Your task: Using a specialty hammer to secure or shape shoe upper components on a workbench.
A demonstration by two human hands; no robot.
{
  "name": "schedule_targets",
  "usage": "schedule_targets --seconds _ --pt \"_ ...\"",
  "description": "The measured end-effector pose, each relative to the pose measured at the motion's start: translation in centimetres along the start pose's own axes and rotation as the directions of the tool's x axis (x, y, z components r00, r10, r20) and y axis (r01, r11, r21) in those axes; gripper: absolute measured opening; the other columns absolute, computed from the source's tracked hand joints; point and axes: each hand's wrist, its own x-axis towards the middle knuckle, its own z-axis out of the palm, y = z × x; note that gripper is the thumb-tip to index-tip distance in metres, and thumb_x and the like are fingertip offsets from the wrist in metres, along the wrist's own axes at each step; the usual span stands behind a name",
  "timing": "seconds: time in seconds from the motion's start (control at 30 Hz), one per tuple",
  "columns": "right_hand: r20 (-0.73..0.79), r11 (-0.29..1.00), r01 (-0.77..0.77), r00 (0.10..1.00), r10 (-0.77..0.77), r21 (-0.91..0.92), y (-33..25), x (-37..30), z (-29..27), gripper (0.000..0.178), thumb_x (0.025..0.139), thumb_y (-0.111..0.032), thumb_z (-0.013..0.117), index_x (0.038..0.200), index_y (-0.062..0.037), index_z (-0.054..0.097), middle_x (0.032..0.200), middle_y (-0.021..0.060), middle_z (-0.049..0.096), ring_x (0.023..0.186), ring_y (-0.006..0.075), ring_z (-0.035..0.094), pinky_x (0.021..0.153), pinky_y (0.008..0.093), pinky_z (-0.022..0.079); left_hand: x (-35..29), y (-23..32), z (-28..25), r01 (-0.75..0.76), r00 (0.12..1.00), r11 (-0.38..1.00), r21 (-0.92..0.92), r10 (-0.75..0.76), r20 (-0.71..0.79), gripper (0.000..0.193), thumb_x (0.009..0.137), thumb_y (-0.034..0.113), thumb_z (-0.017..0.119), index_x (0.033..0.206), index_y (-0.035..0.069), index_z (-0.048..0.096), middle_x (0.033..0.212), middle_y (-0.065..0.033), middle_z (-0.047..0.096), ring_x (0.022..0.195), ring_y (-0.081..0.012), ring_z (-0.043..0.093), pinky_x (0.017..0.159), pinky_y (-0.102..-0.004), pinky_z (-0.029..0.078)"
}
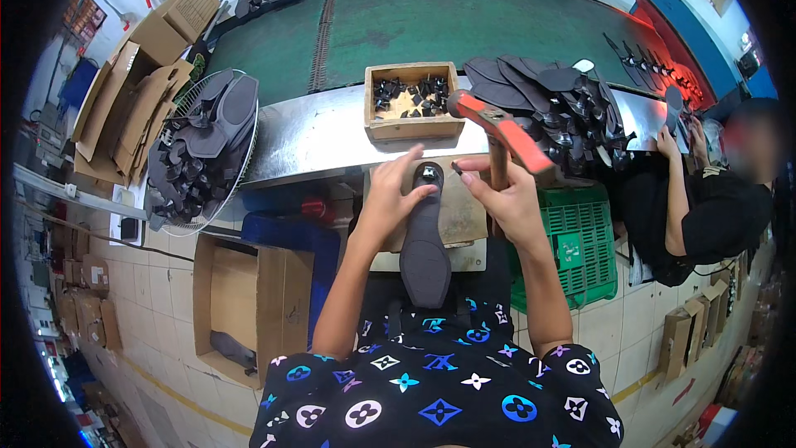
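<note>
A dark grey shoe sole (425,261) lies upside down on a worn board in front of me, its wide toe part toward my body. Its heel (429,172) points up at the far end, with a shiny top. My left hand (390,197) is beside the heel, fingers stretched and apart, the thumb close to or touching it. In my right hand (512,206) is an upright hammer (512,137) with a red and dark head. The same hand pinches a small black piece (456,168) between thumb and forefinger, just right of the heel.
A wooden box (414,129) of small black pieces stands on the metal ledge. Right of it are piled soles (531,87); at left, a wire basket (249,137) holds more. Beyond runs a green conveyor belt (431,29). A green crate (572,249) and a seated co-worker (713,216) are right.
</note>
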Motion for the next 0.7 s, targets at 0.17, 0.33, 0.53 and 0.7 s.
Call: schedule_targets --seconds 0.17,0.33,0.53,0.7 --pt "-0.018 0.976 0.151 0.988 -0.155 -0.158 3.5 2.1 -0.3 0.019 0.091 -0.011 0.068 0.106 0.001 0.069 0.079 -0.0001 0.062 0.069 0.0047 0.045 0.061 0.0231 0.039 0.0 -0.2 1.2 0.066 0.997 0.961 -0.27 -0.053 0.055 0.025 0.08 0.004 0.075 0.104 0.0 0.071 0.094 -0.0123 0.073 0.085 -0.0197 0.067 0.076 -0.0301 0.052" --pt "0.065 0.942 0.211 0.977 -0.201 -0.262 4.1 3.3 0.2 0.023 0.087 -0.01 0.069 0.104 0.0051 0.064 0.077 0.0122 0.062 0.07 0.0169 0.057 0.066 0.0315 0.048 -0.2 0.7 1.5 0.111 0.994 0.945 -0.309 -0.098 0.057 0.026 0.079 0.001 0.073 0.105 -0.001 0.069 0.099 -0.0172 0.071 0.089 -0.0295 0.069 0.077 -0.034 0.053" --pt "0.267 0.78 0.444 0.895 -0.358 -0.441 3.1 3.9 0.1 0.025 0.08 -0.005 0.073 0.102 0.0021 0.063 0.095 0.0131 0.065 0.083 0.0304 0.065 0.074 0.0359 0.051 -0.3 1.0 0.9 0.08 0.997 0.959 -0.271 -0.071 0.042 0.03 0.077 0.003 0.076 0.106 0.001 0.069 0.099 -0.0177 0.069 0.087 -0.0325 0.068 0.075 -0.0366 0.054" --pt "0.327 0.697 0.446 0.893 -0.308 -0.562 2.1 2.9 0.5 0.024 0.079 -0.003 0.072 0.102 -0.0011 0.064 0.104 0.0106 0.064 0.084 0.0322 0.064 0.075 0.0376 0.052 -0.3 0.5 0.7 0.147 0.986 0.901 -0.408 -0.102 0.13 0.034 0.078 0.003 0.076 0.112 0.001 0.069 0.095 -0.0159 0.072 0.082 -0.0247 0.071 0.072 -0.0331 0.055"
